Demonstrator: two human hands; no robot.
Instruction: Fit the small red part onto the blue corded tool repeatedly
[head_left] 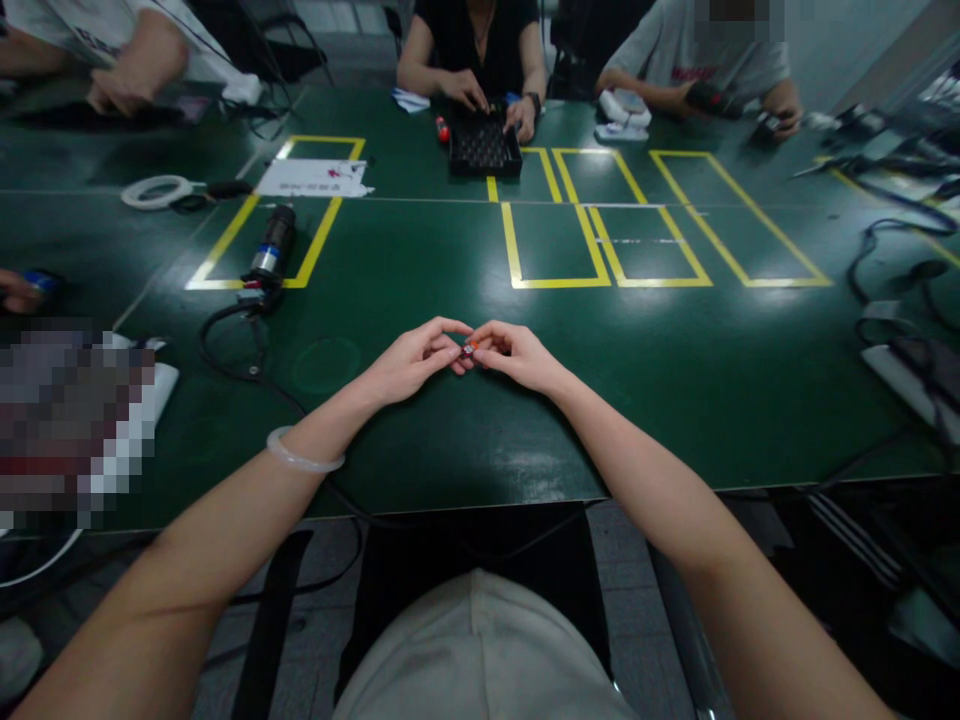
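Observation:
Both my hands meet over the green table (675, 380), a little in from its near edge. My left hand (416, 358) and my right hand (514, 355) each pinch the same tiny part (468, 349), which shows a spot of red or orange between the fingertips. The part is too small to name. A pale bangle (300, 458) circles my left wrist. Both forearms reach forward from the bottom corners of the view.
Yellow tape rectangles (559, 245) mark the table. A cylindrical tool (271, 250) with a black cable lies at left, near a white ring (156, 190) and a paper sheet (313, 178). Across the table, a person's hands work at a black tray (484, 148). Cables lie at right.

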